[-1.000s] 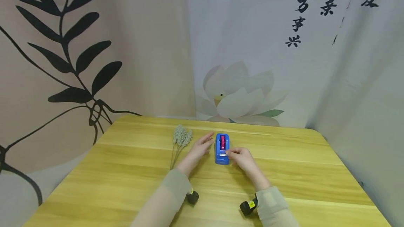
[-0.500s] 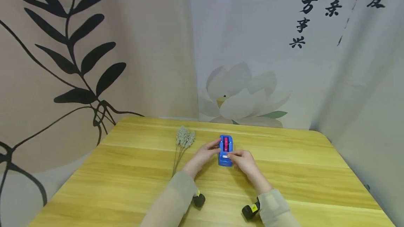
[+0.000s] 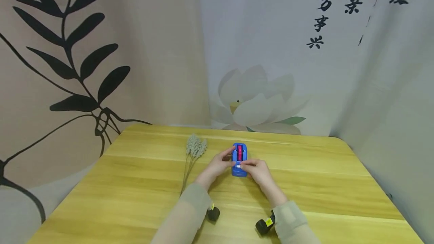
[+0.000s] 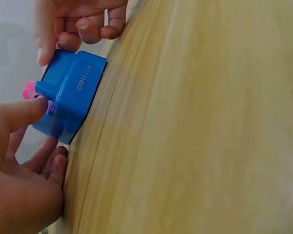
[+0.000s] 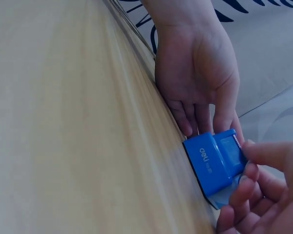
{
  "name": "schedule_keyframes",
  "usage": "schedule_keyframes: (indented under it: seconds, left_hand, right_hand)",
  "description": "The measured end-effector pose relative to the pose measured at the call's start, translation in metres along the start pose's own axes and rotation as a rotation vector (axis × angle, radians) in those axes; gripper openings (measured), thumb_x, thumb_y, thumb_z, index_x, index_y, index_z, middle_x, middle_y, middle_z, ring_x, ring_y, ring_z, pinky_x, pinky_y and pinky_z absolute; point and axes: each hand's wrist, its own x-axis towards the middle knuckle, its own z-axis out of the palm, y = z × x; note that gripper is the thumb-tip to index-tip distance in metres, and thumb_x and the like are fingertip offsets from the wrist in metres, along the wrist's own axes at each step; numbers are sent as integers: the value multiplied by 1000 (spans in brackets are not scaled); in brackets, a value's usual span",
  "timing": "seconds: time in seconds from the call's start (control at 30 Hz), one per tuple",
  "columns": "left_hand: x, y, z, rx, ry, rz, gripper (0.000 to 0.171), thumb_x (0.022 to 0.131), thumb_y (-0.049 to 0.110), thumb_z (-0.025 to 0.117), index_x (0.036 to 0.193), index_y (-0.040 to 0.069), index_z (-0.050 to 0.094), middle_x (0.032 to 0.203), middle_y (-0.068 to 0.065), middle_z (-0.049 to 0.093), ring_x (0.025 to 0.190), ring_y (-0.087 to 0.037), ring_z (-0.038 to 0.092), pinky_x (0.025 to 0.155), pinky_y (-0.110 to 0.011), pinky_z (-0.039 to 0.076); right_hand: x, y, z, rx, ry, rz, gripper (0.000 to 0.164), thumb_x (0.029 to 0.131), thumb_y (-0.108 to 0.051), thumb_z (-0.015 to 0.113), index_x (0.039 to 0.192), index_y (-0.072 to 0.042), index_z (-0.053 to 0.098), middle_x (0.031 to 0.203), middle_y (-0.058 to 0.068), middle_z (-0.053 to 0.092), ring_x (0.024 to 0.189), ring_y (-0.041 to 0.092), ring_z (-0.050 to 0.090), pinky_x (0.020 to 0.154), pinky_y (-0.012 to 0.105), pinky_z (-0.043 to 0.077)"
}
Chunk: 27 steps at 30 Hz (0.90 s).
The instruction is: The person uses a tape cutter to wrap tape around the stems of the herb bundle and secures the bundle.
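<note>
A blue tape dispenser (image 3: 239, 172) with a pink reel (image 3: 239, 153) stands on the wooden table, its "deli" lettering showing in both wrist views. My left hand (image 3: 218, 166) holds it from the left, thumb near the reel and fingers along the side, as the left wrist view shows (image 4: 24, 180). From the right, my right hand (image 3: 259, 170) has thumb and index finger pinched together at the toothed cutter edge (image 5: 236, 138). The clear tape end between those fingertips hardly shows. Its other fingers are curled loosely beside the dispenser.
Left of the hands lies a bunch of dried grey-green flowers (image 3: 194, 148) on the table (image 3: 135, 183). Behind the table hangs a printed curtain (image 3: 169, 48). A black wrist camera (image 3: 213, 214) sits under each sleeve.
My left hand has moved right, from beside the dispenser onto its left side. My right fingertips have shifted slightly left across the cutter area. The dispenser stays in about the same place.
</note>
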Motion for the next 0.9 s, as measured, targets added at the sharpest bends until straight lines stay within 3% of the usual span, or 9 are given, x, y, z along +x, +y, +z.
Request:
schedule_keyframes:
  seconds: [0.47,0.7,0.9]
  left_hand:
    - [5,3,-13,13,34,1,59,89,6,67,143,25,50,140,-11,51,127,-33,44,104,-52,35]
    - [4,-2,-7,-16,-2,-21,60,89,7,68,143,25,49,142,-11,49,128,-33,43,105,-52,34]
    - [2,-2,-2,-20,12,-9,60,88,6,69,142,25,51,141,-10,51,126,-33,45,104,-51,36]
  right_hand:
    - [14,-3,12,65,-10,60,26,89,-18,70,103,3,71,86,4,63,67,14,51,59,25,44]
    - [15,2,5,47,-14,95,26,88,-18,70,100,5,71,73,2,55,59,13,46,54,24,41]
    - [14,3,-2,24,-50,91,28,86,-20,72,101,4,72,72,1,53,58,13,44,54,24,39]
